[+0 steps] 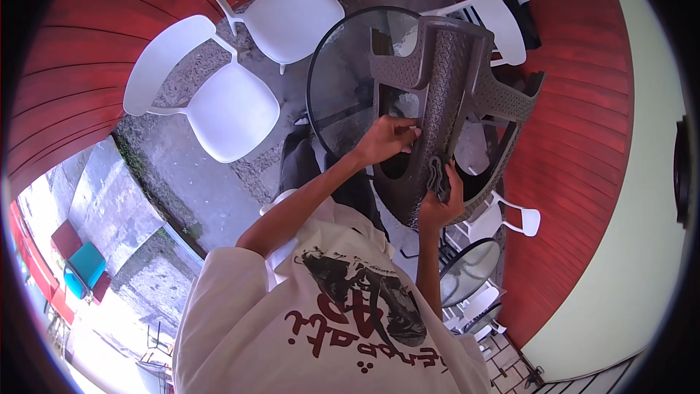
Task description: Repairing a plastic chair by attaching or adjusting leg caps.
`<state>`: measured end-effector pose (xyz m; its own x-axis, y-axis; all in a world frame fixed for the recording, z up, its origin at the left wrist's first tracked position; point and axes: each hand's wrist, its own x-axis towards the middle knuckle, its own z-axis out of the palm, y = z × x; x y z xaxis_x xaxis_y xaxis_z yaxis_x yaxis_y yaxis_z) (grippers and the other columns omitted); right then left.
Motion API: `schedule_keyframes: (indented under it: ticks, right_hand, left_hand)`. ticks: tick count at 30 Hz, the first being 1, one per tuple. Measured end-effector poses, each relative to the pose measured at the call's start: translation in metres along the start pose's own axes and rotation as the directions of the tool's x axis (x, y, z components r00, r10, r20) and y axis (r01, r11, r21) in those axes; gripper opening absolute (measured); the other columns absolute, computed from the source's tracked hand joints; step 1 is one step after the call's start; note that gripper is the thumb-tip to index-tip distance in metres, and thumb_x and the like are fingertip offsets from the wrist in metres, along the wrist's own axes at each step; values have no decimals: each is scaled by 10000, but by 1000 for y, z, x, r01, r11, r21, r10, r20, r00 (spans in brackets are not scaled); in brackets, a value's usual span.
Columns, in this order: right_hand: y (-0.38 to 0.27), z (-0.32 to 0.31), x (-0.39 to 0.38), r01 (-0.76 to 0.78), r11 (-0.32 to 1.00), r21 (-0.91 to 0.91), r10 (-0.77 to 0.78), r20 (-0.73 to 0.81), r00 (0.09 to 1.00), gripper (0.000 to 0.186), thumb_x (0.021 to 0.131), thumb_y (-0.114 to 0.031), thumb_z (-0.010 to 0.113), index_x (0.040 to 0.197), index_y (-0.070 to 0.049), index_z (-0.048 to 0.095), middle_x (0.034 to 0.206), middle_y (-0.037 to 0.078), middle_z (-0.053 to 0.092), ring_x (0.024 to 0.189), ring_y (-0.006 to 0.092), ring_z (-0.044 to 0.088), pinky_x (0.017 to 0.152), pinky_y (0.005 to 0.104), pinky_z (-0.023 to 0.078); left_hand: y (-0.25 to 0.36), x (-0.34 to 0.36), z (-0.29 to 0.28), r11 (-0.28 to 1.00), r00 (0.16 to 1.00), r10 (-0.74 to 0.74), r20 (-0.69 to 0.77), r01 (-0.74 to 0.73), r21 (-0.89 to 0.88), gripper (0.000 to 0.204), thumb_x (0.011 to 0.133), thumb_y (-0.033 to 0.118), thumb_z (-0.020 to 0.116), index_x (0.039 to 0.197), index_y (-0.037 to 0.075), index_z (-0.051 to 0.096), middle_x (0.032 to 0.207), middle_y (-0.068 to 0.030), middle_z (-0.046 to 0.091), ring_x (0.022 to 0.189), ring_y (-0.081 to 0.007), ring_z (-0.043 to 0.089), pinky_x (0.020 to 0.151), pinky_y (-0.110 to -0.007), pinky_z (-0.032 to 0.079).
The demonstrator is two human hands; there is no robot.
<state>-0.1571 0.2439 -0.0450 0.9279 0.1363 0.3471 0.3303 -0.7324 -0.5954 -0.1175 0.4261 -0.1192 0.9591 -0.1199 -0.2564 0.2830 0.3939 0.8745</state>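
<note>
A brown plastic chair [446, 87] with a woven-pattern surface stands tipped in front of me, over a round glass table. My left hand [390, 140] has its fingers curled in at the edge of the chair's long middle panel, gripping there. Lower on the same panel, my right hand [445, 203] is closed around a bunched dark grey cloth [437, 177]. The cloth lies against the woven surface. Part of it is hidden by the fingers of the right hand.
The round glass table [339, 66] has a dark rim. Two white chairs [235, 113] stand to the left, and another white chair [499, 25] is at the far right. A red wall [576, 153] curves along the right. A second glass table [470, 273] is lower right.
</note>
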Motion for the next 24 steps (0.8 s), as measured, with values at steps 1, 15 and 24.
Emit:
schedule_keyframes:
  ticks: [1,15,24]
  right_hand:
    - [-1,0,1,5,1000,0,-5,3,1000,420,797,118,623,1208,50,676,1213,211,715,1142,360,694,1010,401,515]
    - [-6,5,-1,9,998,65,-11,37,999,435,756,151,616,1165,27,696,1188,216,725,1169,378,692,1009,414,526]
    - [-3,1,5,1,999,52,-3,26,1000,409,751,140,628,1136,27,707,1163,217,733,1144,372,706,992,412,536]
  left_hand:
    - [1,0,-2,999,1000,-3,9,3,54,295,1025,144,617,1217,-73,672,880,-59,686,759,-113,683,722,-294,553]
    - [13,24,-30,954,982,127,-138,-83,288,369,860,91,710,1192,-64,666,913,-86,763,822,-103,694,789,-288,554]
    - [-24,-6,-10,976,1000,10,-13,-7,219,427,778,216,794,1138,25,664,878,-76,731,778,-171,699,754,-315,553]
